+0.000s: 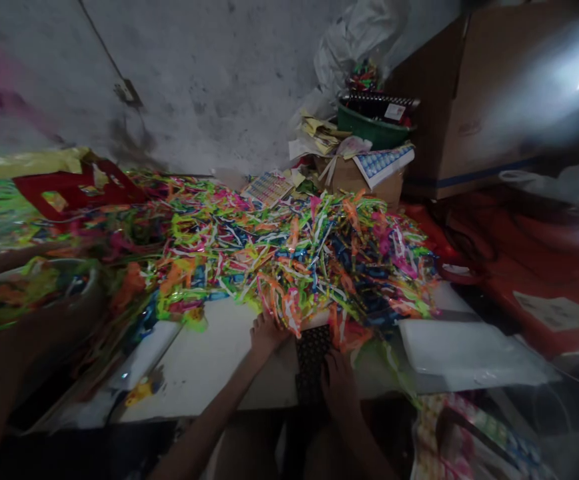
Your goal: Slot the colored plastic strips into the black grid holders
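My left hand (268, 335) is at the front edge of a heap of colourful plastic strips (249, 257), fingers bent on an orange-and-white plastic strip (290, 310). A black studded tray (312, 357) lies on the table between my hands. Along the tray's right edge, my right hand (338, 380) has its fingers curled against it; its thumb side is dark and hard to make out. Just beyond that hand lie orange plastic pieces (342, 328).
White plastic sheets (459, 350) lie to the right on the white table (204, 367). Another person's forearm (24, 350) crosses at left by a filled tub (92, 293). Behind stand a red box (77, 190), a green basin (369, 127) and a large carton (494, 100).
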A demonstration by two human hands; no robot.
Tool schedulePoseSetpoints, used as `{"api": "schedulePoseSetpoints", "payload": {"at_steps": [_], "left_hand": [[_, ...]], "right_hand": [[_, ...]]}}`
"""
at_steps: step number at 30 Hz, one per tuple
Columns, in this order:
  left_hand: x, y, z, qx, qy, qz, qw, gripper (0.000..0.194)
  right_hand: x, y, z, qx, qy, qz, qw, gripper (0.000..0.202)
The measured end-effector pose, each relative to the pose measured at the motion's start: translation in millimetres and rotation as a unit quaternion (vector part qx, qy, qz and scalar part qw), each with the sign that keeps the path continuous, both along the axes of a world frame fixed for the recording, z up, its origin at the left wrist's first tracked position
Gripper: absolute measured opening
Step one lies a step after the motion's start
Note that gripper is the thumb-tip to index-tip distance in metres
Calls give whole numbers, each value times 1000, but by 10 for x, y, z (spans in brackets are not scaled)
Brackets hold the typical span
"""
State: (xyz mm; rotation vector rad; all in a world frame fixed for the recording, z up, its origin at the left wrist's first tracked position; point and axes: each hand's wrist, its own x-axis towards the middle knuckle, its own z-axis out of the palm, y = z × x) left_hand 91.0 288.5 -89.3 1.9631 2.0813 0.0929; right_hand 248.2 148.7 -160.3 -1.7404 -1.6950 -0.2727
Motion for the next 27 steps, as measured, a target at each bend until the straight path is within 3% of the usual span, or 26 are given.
{"api": "schedulePoseSetpoints", "payload": {"at_steps": [6,9,14,27], "left_hand": [[151,-28,0,69,-6,27,997,72],[175,17,33,75,-4,44,996,64],[171,137,116,47,-10,45,998,48],[95,227,163,-34,-71,24,997,47]], "right_hand": [[-5,5,-14,10,16,6,1000,23],[-6,-2,-24,11,25,8,1000,23],[-13,-6,-7,7,34,4,999,24],[-57,20,20,3,13,-11,1000,24]]}}
